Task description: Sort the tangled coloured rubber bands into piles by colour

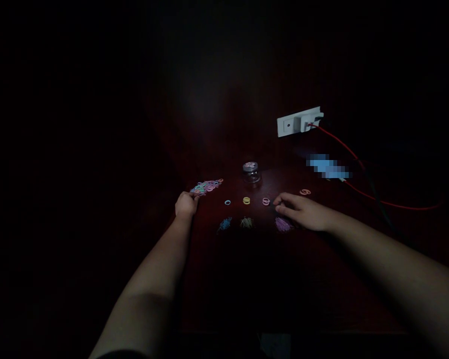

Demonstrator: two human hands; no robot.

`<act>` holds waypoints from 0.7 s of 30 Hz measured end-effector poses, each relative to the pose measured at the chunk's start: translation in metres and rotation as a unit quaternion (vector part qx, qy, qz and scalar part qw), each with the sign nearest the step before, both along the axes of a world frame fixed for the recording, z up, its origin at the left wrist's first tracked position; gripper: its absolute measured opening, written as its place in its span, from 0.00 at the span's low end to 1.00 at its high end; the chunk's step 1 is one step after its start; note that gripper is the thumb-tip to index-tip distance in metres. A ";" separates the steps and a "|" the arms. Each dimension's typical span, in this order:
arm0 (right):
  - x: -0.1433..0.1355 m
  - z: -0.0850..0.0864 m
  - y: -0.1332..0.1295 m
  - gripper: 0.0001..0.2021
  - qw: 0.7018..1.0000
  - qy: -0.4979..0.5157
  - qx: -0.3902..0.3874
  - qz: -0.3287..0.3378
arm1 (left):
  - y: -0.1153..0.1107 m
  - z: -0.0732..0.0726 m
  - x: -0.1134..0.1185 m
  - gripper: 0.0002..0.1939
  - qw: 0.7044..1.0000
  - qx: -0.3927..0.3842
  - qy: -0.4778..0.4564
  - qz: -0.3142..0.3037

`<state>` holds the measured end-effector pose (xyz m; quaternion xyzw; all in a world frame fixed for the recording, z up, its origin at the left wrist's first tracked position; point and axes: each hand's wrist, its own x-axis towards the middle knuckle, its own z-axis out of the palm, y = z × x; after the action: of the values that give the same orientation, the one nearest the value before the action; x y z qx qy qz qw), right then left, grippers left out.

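My left hand (187, 203) is at the near edge of a mixed pile of coloured hair ties (208, 186). Its fingers look curled in, and whatever they may hold is hidden. My right hand (303, 210) hovers or rests low over the table, thumb and fingers apart with nothing visible between them. Just left of its fingertips are pink hair ties (266, 202); purple hair ties (283, 224) lie in a bunch below it. Further left are yellow hair ties (246, 200) and a single blue hair tie (227, 202). Orange-pink hair ties (305, 192) lie behind my right hand.
A small clear lidded jar (251, 172) stands behind the row. Nearer me are a blue bunch (225, 224) and a dull yellowish bunch (247, 223). A white power socket (298, 122) with a red cable (340, 138) is at the back right, beside a blurred-out blue object (327, 166).
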<state>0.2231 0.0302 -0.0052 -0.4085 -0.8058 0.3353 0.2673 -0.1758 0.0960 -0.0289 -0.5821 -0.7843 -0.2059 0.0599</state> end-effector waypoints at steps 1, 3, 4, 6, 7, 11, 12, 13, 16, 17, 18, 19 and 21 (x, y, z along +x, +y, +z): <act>0.000 0.001 -0.001 0.17 1.000 0.000 0.003 -0.001 | 0.002 0.000 -0.001 0.14 1.000 -0.005 -0.001 0.000; 0.001 0.002 -0.002 0.17 1.000 0.005 0.012 -0.003 | 0.004 0.001 -0.001 0.15 1.000 -0.015 -0.002 0.001; 0.001 0.002 -0.003 0.17 1.000 0.007 0.017 -0.002 | 0.005 0.001 -0.002 0.16 1.000 -0.020 -0.002 0.001; 0.001 0.003 -0.003 0.18 1.000 0.011 0.023 -0.002 | 0.007 0.001 -0.003 0.17 1.000 -0.027 0.002 0.003; 0.001 0.003 -0.003 0.18 1.000 0.013 0.025 -0.003 | 0.009 0.000 -0.004 0.18 1.000 -0.030 0.006 0.004; 0.000 0.005 -0.004 0.18 1.000 0.018 0.025 0.004 | 0.011 0.000 -0.006 0.20 0.999 -0.045 0.025 0.011; 0.000 0.005 -0.005 0.18 0.999 0.020 0.028 0.007 | 0.010 0.000 -0.006 0.20 0.998 -0.050 0.030 0.013; 0.000 0.006 -0.006 0.18 0.999 0.023 0.031 0.010 | 0.009 0.000 -0.006 0.20 0.998 -0.054 0.034 0.014; -0.002 0.007 -0.008 0.18 0.999 0.029 0.039 0.014 | 0.003 0.001 -0.005 0.19 0.997 -0.056 0.042 0.011; -0.002 0.007 -0.008 0.18 0.999 0.030 0.040 0.014 | 0.000 0.001 -0.004 0.19 0.998 -0.052 0.044 0.010; -0.003 0.008 -0.009 0.18 0.999 0.030 0.041 0.015 | -0.003 0.001 -0.004 0.19 0.998 -0.047 0.045 0.008; -0.003 0.008 -0.009 0.18 0.999 0.029 0.041 0.015 | -0.006 0.001 -0.003 0.19 0.998 -0.041 0.046 0.006; -0.003 0.008 -0.009 0.18 0.999 0.032 0.040 0.015 | -0.010 0.001 -0.002 0.18 0.998 -0.030 0.046 0.003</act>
<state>0.2200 0.0210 0.0029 -0.3747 -0.8156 0.3199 0.3035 -0.1780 0.0862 -0.0283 -0.5904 -0.7882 -0.1546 0.0791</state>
